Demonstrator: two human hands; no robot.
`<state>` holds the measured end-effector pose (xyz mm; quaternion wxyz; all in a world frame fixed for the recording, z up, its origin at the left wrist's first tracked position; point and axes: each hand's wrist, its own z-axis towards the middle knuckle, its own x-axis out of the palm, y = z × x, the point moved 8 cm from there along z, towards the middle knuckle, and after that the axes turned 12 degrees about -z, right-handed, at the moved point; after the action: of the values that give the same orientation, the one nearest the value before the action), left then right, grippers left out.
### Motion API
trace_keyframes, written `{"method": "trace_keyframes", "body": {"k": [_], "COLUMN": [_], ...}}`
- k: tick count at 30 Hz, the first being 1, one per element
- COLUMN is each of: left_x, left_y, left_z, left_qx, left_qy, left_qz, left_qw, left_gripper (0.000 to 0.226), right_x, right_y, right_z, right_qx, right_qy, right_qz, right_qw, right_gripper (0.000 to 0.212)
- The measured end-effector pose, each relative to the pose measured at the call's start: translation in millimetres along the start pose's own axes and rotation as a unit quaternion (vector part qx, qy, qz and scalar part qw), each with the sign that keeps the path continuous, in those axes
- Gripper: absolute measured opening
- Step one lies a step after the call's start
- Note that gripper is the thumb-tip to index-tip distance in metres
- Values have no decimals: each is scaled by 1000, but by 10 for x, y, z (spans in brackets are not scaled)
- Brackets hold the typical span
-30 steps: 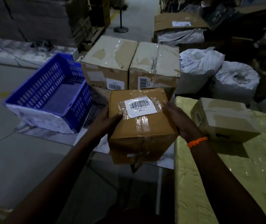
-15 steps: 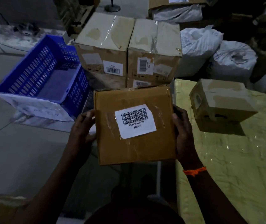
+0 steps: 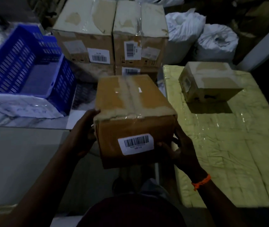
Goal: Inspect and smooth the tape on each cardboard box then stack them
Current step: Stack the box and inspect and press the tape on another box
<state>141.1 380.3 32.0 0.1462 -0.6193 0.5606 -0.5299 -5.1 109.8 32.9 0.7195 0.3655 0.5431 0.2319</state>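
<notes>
Box (image 3: 133, 102) is tipping label-face toward the wearer, taped seam (image 3: 129, 94) coming up, with left hand (image 3: 84, 128) and right hand (image 3: 179, 149) keeping a curled grip on its sides; it's looking stiff and light, so edges are the best hold.

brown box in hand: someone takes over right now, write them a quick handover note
Left hand grips the brown box at its near left corner; right hand holds its near right side.
Tape seam faces up, wrinkled at the near edge; barcode label faces the person.
Smaller box sits on the yellow wrapped surface, right.
Done: box lifted.
Left: smooth the tape, then stack.
</notes>
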Motion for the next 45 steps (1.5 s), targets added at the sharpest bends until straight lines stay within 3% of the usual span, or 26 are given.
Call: {"method": "trace_keyframes", "body": {"k": [2,5,10,16,19,21,24,27,30,33,38,41,45], "left_x": [-137,-316,-563,-477,-381,-273,-104,70,68,10,53,149,161], "left_y": [151,379,521,420,159,-20,-108,-84,-184,-318,-475,-475,-241], "left_z": [36,87,254,226,412,520,668,734,613,501,448,434,449], "left_qx": [-10,-45,-26,-36,-17,-22,-39,-54,-26,28,51,85,60], "left_qy": [11,-13,-65,-69,-101,-141,-150,-82,-84,-102,-139,-111,-43], "left_qz": [2,6,80,122,183,169,52,82,111,69,-30,-28,21], "left_qw": [1000,999,994,989,978,975,987,992,990,992,989,990,997], "left_gripper": [34,56,55,31,56,73,30,25,18,35,78,89,112], "right_x": [111,304,475,478,536,643,767,762,582,361,160,158,301], "right_y": [-143,-269,-404,-646,-479,-334,-202,-219,-178,27,181,65,-223], "right_z": [-22,-13,-59,311,848,1158,1399,1385,1267,1173,1109,1137,1044], "right_qx": [10,41,140,236,241,254,280,269,218,138,61,56,99], "right_qy": [21,46,75,48,66,108,135,118,101,73,21,-1,7], "right_qz": [-4,1,86,157,157,179,217,225,189,164,134,107,88], "right_qw": [1000,998,984,958,955,944,925,929,952,974,989,993,991], "right_gripper": [86,82,69,34,24,29,38,56,70,75,98,97,91]}}
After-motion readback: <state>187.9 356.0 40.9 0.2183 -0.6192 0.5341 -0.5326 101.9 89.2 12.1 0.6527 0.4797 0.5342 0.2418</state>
